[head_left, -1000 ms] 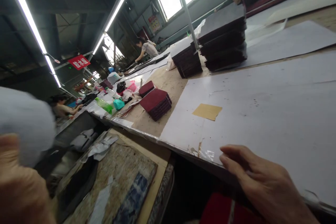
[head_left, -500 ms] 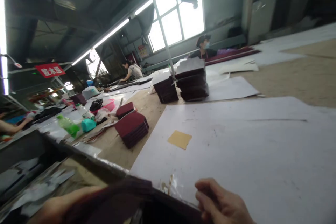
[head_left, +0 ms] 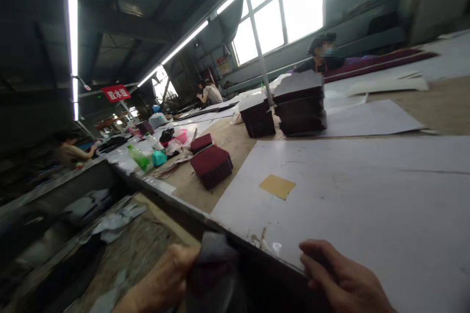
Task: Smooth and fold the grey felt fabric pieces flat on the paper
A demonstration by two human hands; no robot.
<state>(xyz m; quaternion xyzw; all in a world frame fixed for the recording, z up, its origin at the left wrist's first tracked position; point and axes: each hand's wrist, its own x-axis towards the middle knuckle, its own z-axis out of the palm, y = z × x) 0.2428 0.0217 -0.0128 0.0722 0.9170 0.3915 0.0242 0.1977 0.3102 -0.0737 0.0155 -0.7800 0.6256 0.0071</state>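
Below the near edge of the table, my left hand (head_left: 161, 281) is closed on a dark, blurred flat piece (head_left: 215, 274). My right hand (head_left: 341, 279) lies at the table's near edge with its fingers curled on the edge of a large white sheet (head_left: 367, 195), touching the same dark piece. A small tan patch (head_left: 277, 186) lies on that sheet.
Stacks of dark red pieces (head_left: 212, 166) and taller dark stacks (head_left: 299, 107) stand farther along the table. Bottles and bags (head_left: 147, 156) clutter the left end. Other people work at the back (head_left: 321, 54) and the left (head_left: 69, 149). A littered lower bench (head_left: 110, 234) lies at left.
The view has swung a little. My left hand has come up into sight holding the dark piece. My right hand has stayed at the table's edge.
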